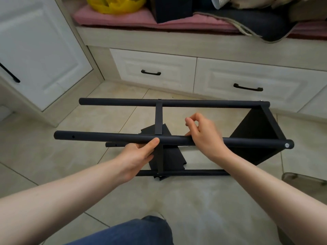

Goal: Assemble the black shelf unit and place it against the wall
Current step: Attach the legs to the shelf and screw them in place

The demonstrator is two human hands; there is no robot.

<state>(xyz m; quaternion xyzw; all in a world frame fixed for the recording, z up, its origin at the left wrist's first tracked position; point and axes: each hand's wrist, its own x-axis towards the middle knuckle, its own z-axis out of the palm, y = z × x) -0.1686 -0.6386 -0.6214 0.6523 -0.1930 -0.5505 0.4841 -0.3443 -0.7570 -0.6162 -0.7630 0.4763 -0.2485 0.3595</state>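
Note:
The black shelf unit (254,128) lies on its side on the tiled floor, its round poles running left to right. One black panel is fixed at the right end, and a narrow crossbar (158,119) joins the far pole (123,101) to the near pole (106,137). My left hand (139,156) grips the near pole from below, thumb on top. Resting on the same pole farther right, my right hand (201,131) has thumb and forefinger pinched together above it; whether a small part is between them I cannot tell. A loose black panel (169,156) lies under the frame.
White drawers (155,71) with black handles run along the back under a bench with a pink cushion (123,16), a yellow bag and dark clothes. A white cabinet door (35,50) stands at the left. My blue-trousered knee (141,230) is at the bottom.

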